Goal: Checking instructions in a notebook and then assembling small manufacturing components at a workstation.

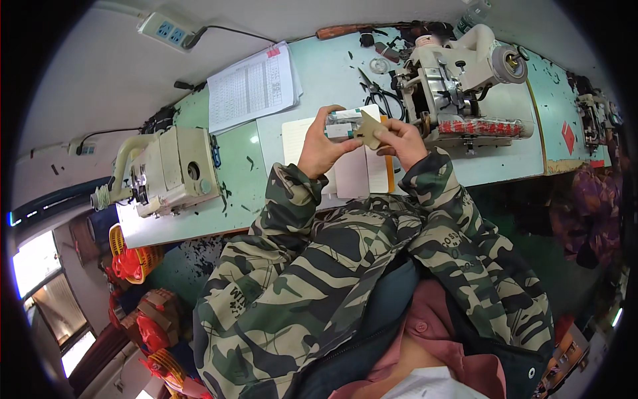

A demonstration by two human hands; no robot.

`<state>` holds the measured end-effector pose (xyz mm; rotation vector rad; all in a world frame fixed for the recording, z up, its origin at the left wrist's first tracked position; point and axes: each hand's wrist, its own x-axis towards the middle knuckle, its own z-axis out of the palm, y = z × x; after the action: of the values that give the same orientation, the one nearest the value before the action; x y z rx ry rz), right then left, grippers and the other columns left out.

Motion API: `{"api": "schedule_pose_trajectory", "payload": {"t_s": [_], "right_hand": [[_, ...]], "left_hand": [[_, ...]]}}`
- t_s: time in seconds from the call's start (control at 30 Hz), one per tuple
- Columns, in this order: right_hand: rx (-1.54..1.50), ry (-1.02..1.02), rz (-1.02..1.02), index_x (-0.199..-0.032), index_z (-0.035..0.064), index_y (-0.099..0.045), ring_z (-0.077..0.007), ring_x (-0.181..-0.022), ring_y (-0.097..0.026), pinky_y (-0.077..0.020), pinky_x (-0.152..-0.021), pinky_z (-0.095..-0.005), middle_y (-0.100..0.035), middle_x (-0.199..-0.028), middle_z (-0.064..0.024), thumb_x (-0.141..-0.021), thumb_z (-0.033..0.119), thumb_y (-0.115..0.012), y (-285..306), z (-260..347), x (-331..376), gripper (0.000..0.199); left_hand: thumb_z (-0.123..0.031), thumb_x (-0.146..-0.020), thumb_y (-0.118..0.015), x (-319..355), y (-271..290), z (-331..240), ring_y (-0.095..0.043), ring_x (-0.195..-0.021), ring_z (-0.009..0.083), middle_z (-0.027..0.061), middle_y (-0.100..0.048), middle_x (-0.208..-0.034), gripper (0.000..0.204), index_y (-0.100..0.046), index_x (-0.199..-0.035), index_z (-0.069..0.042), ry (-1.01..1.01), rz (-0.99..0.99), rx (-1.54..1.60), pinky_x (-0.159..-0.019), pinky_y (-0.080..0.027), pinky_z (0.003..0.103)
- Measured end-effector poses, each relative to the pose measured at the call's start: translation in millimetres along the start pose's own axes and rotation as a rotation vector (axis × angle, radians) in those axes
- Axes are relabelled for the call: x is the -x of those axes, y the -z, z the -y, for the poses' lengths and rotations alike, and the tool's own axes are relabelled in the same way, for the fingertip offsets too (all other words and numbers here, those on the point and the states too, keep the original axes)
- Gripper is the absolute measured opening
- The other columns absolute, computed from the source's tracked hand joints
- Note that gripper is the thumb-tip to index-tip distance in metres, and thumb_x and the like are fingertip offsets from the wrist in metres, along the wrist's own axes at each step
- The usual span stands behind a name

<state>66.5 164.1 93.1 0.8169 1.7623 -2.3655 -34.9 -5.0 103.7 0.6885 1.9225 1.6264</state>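
The left hand [319, 149] is half open, its fingers and thumb curved around a small clear-and-teal pack [340, 130]; what the pack contains is too small to tell. The right hand [403, 141] is nearly closed, pinching a beige card [369, 128] between thumb and fingers just beside the pack. Both things are held above an open notebook [290, 139] on the pale green desk [322, 70].

Beyond them, black-handled scissors [381, 95] lie near a small round clear dish [379, 65], its contents unclear. A clear plastic bottle [473, 16] is at the desk's far edge, behind the right of 2 sewing machines [488, 70]. At lower left, a yellow basket [154, 261] holds a red plastic bag [127, 265]; below it is a cardboard box [159, 302], and another red bag [153, 334] lies against the box.
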Motion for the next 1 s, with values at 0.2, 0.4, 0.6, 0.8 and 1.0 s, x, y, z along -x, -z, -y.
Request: {"api": "schedule_pose_trajectory", "payload": {"t_s": [0.2, 0.4, 0.6, 0.8, 1.0], "right_hand": [[-0.158, 0.066, 0.016, -0.096, -0.0015, -0.057, -0.0113, -0.072, -0.058, -0.0502, -0.061, -0.0235, -0.058, -0.084, -0.0056, -0.081, 0.014, -0.059, -16.4, 12.3, 3.2, 0.022], [-0.102, 0.041, 0.035, -0.099, -0.0032, -0.056, -0.0132, -0.071, -0.059, -0.0503, -0.061, -0.0246, -0.059, -0.084, -0.0072, -0.082, 0.011, -0.056, -25.3, 8.4, 3.9, 0.022], [-0.148, 0.017, 0.014, -0.1, -0.0022, -0.055, -0.0129, -0.07, -0.059, -0.0501, -0.06, -0.0246, -0.06, -0.083, -0.0071, -0.081, 0.011, -0.057, -29.1, 7.7, 0.3, 0.023], [0.236, 0.283, 0.059, -0.107, 0.0015, -0.052, -0.0122, -0.074, -0.057, -0.0497, -0.06, -0.0239, -0.058, -0.088, -0.0064, -0.077, 0.012, -0.064, -24.9, 13.0, 3.0, 0.035], [0.003, 0.125, 0.044, -0.108, 0.0004, -0.051, -0.0127, -0.078, -0.057, -0.0503, -0.062, -0.025, -0.057, -0.091, -0.0073, -0.075, 0.014, -0.067, -25.8, 2.6, -1.4, 0.04]], "left_hand": [[-0.02, -0.08, -0.058, 12.9, -2.5, 15.5, -0.054, -0.097, 0.0203, 0.0131, -0.053, -0.105, 0.045, -0.042, -0.117, -0.001, 0.247, 0.092, 0.863, -0.083, -0.045, 0.033], [-0.003, -0.076, -0.047, 25.0, 1.1, 13.4, -0.052, -0.099, 0.0208, 0.0133, -0.05, -0.11, 0.046, -0.04, -0.121, 0.001, 0.271, 0.073, 0.73, -0.085, -0.044, 0.035], [0.008, -0.07, -0.055, 36.9, -5.1, 17.0, -0.051, -0.101, 0.0188, 0.0113, -0.05, -0.111, 0.055, -0.04, -0.122, 0.001, 0.275, 0.016, 0.743, -0.085, -0.045, 0.031], [0.002, -0.071, -0.064, 34.0, -6.9, 11.6, -0.054, -0.095, 0.0169, 0.0103, -0.053, -0.105, 0.053, -0.042, -0.119, 0.001, 0.2, -0.034, 0.541, -0.081, -0.047, 0.029], [-0.007, -0.08, -0.058, 31.7, -10.4, 11.5, -0.056, -0.091, 0.0172, 0.0107, -0.054, -0.103, 0.04, -0.044, -0.117, 0.001, 0.184, -0.086, 0.499, -0.079, -0.047, 0.029]]}}
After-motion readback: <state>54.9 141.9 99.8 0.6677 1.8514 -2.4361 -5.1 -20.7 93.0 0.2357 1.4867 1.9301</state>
